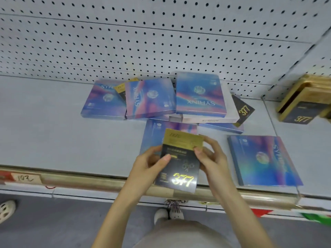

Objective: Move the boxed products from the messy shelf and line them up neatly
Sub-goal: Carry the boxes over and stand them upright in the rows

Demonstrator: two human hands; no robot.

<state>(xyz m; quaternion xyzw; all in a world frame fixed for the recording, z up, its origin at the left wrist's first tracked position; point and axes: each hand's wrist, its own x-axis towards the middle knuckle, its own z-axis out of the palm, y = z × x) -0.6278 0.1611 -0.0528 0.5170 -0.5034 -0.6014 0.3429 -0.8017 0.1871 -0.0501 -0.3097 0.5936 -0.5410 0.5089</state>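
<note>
Both hands hold one black-and-gold "377" box (180, 161) above the front edge of the shelf (53, 136). My left hand (148, 163) grips its left side, thumb on the face. My right hand (210, 154) pinches its upper right edge. Behind it, several iridescent blue-purple "SYRINX" boxes lie in a loose heap (199, 94), some overlapping, one flat just under the held box (155, 133). Another SYRINX box (263, 160) lies alone at the front right. Two more 377 boxes poke out of the heap, one at the right (243, 110) and one at the back left (121, 88).
A white pegboard wall (161, 42) backs the shelf. A thin wire divider (270, 119) separates the right bay, where black-and-gold 377 boxes (302, 102) stand packed together. The shelf's front rail carries a price tag (25, 178). A stranger's shoe (6, 210) shows on the floor at the left.
</note>
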